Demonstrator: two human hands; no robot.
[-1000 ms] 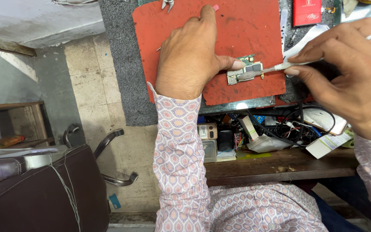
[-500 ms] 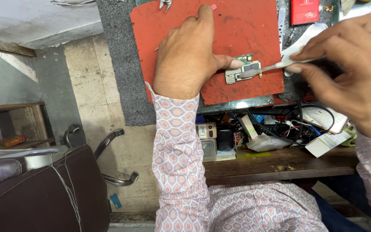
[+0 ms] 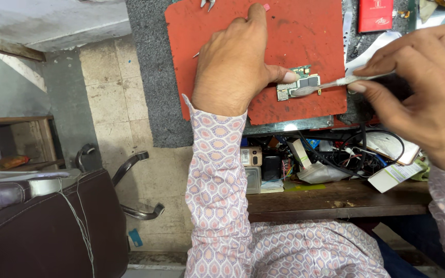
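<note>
circuit board [image 3: 298,83] on mat [image 3: 305,31] | left hand [image 3: 235,64] left of board | tool [image 3: 330,85] right
</note>
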